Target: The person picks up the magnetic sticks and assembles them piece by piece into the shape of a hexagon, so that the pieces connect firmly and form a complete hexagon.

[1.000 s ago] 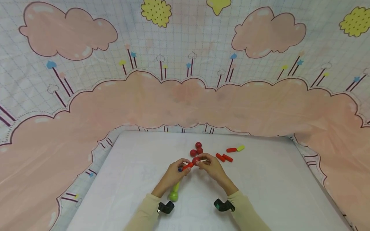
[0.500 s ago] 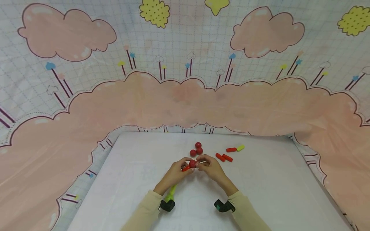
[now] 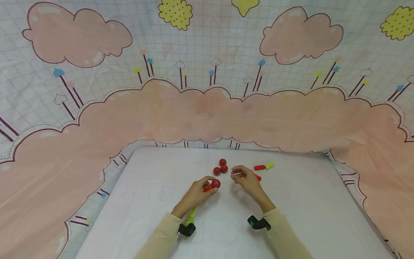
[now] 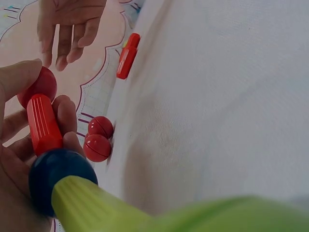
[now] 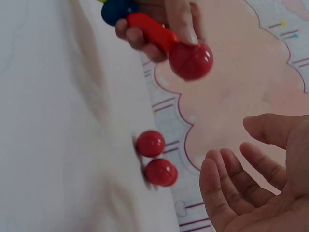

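Left hand (image 3: 195, 191), curled: red rod (image 4: 42, 123) is gripped above table (image 3: 323, 201), between red ball (image 4: 42, 88) and blue ball (image 4: 47, 175), green rod (image 4: 91, 205) beyond; right hand (image 3: 248, 180), loosely spread: nothing held, near loose balls (image 3: 217, 171) and loose rods (image 4: 127, 60); ball-fitting judged finished, another piece probably to be fetched.

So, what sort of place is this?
Perhaps a play or recording corner, though the wider room isn't shown. A pink and white cloud-printed cloth rises behind a white table, and the left hand holds a glossy red ball on a ridged red rod.
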### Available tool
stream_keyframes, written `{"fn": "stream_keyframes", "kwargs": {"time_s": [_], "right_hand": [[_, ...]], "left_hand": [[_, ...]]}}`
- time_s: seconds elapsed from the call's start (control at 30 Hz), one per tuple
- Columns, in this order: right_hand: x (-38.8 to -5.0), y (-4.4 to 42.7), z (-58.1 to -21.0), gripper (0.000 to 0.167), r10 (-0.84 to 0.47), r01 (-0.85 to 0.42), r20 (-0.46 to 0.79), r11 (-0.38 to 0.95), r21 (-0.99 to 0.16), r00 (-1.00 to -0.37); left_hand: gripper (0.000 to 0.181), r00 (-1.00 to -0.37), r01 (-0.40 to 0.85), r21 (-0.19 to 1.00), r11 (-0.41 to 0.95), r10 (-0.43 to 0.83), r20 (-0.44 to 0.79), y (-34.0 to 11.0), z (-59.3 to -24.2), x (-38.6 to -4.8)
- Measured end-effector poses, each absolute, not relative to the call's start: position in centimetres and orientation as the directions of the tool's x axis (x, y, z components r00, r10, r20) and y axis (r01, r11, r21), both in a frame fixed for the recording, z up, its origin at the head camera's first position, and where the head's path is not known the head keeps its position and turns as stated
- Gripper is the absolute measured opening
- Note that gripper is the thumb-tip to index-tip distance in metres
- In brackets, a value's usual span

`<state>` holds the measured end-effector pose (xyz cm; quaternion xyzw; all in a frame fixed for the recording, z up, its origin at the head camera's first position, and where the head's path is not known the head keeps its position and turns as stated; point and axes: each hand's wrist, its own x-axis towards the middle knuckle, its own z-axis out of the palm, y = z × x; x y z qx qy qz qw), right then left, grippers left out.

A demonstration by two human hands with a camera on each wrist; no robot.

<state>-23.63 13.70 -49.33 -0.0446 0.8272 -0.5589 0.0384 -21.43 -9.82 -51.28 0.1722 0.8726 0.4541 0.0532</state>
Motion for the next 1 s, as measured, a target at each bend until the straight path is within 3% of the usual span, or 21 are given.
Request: {"fn": "stream_keyframes", "kwargs": {"time_s": [0.53, 1.0], "right_hand": [[-24.2, 19.3, -49.9, 0.032, -0.023, -0.092, 0.095, 0.533, -0.841, -0.995], [-24.4, 22.2, -52.1, 0.037, 0.107, 0.074, -0.016, 0.561, -0.824, -0.994]], "left_hand": [[0.042, -0.932, 0.241, 0.823, 0.515, 0.360, 0.048, -9.8, -51.0, -21.7], [0.042, -0.934, 0.247, 0.819, 0.518, 0.353, 0.058, -9.8, -51.5, -21.7]]}}
